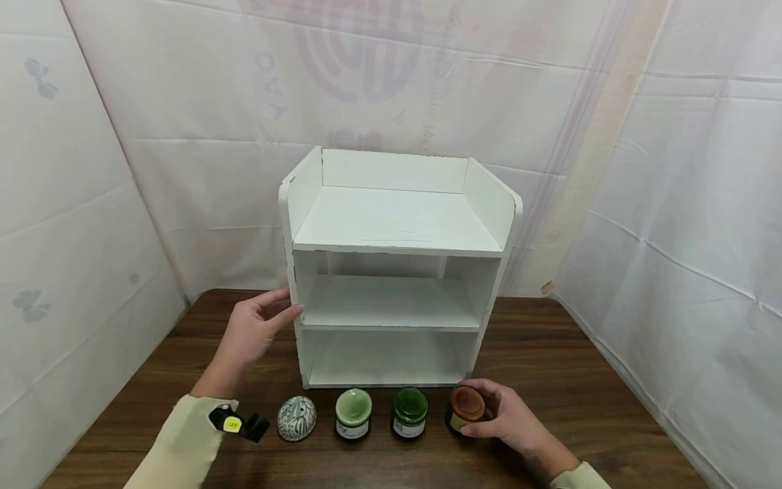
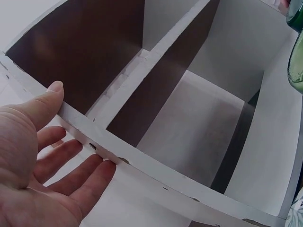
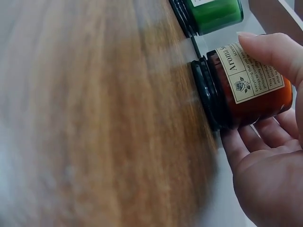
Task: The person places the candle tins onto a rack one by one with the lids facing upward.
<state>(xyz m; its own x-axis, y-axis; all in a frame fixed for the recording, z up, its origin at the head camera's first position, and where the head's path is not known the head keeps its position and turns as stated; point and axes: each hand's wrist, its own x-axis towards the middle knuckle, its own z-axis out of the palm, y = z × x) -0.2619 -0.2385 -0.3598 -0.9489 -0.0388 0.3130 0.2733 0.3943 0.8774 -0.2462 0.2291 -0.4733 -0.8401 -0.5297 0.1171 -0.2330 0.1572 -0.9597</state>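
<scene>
A white shelf unit (image 1: 391,322) stands upright on the table. My left hand (image 1: 256,326) holds its left side panel (image 2: 142,158), thumb at the front edge and fingers along the outer face. An amber scented candle jar (image 1: 468,403) stands upside down before the unit's right end, its black lid (image 3: 206,94) at the table and a cream label (image 3: 248,73) on its side. My right hand (image 1: 510,421) grips this jar, the thumb at the label and the fingers round the other side. To its left stand a dark green jar (image 1: 410,412) and a light green jar (image 1: 353,413).
A rounded black-and-white leaf-patterned object (image 1: 296,418) sits at the left end of the row. White sheeting (image 1: 201,170) hangs behind and on both sides of the brown wooden table (image 1: 550,353). The unit has a raised-edge top (image 1: 397,217) and two compartments below.
</scene>
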